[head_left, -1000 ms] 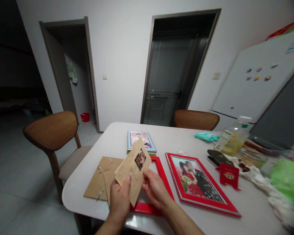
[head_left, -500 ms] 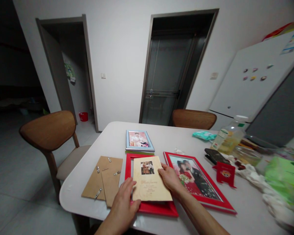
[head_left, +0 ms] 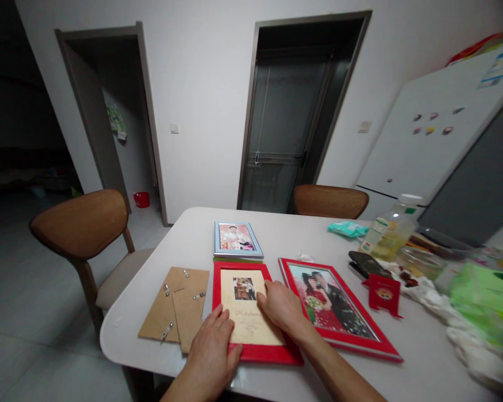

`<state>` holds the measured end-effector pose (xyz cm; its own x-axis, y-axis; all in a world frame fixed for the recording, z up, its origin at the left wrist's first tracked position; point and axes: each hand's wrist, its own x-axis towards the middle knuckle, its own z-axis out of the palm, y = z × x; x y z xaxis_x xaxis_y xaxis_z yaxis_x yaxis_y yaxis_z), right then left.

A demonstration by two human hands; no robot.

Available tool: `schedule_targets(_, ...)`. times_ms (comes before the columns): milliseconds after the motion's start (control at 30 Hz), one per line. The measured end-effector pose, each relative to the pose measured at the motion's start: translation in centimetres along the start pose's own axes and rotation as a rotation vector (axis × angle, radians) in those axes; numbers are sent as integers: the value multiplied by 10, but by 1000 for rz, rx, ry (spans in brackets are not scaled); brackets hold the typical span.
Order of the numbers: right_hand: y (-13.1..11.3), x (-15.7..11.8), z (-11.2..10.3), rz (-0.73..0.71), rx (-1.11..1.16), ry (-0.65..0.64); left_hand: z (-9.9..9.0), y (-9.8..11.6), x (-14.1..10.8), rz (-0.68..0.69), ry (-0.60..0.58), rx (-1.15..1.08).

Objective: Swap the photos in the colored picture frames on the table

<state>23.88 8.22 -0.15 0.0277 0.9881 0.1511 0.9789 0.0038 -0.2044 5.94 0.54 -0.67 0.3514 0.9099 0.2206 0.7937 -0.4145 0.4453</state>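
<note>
A cream card [head_left: 246, 324] with a small printed photo and lettering lies within the opening of a red picture frame [head_left: 268, 353], flat on the table before me. My left hand [head_left: 213, 343] grips the frame at its lower left, thumb over the bottom edge and fingers along the left side by the card. My right hand [head_left: 281, 308] is closed at the card's right side, thumb and fingertips on it; some fingers are hidden underneath. Left of the frame lie brown backing boards [head_left: 174, 304] with metal clips. A second red frame [head_left: 337, 307] holding a couple's photo lies to the right.
A light blue picture frame [head_left: 237, 240] lies behind the red one. On the right are a plastic bottle [head_left: 389, 229], a black phone-like object [head_left: 366, 263], a red card [head_left: 384, 294], crumpled tissue and a green package [head_left: 488, 307]. Wooden chairs [head_left: 81, 223] stand around the white table [head_left: 129, 349].
The cream card, raised and askew over the red frame before, has moved left and down into its opening. My right hand has shifted left with it; my left hand has barely moved.
</note>
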Motion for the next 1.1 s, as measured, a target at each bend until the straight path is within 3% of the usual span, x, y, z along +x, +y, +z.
schedule_targets(100, -5, -4, -3, -25, -6, 14, 0, 0, -3, 3, 13, -14)
schedule_targets(200, -18, -11, -8, -117, 98, 45, -3, -15, -11, -6, 73, -41)
schedule_targets(433, -92, -42, -7, -483, 302, -28, -24, -101, -43, -169, 171, 96)
schedule_targets(567, -134, -55, 6, -568, 256, -91, -25, -129, -56, -190, 226, 193)
schedule_targets(667, -145, -55, 16, -506, 260, -104, -24, -131, -60, -144, 266, 200)
schedule_targets(900, -141, -47, 22, -457, 404, -176, -22, -130, -61, -127, 285, 205)
schedule_targets(1000, -139, -47, 12, -427, 518, -174, -25, -129, -60, -78, 348, 212)
schedule_targets(1100, -133, -47, -12, -459, 580, -87, -40, -117, -54, 42, 431, 213)
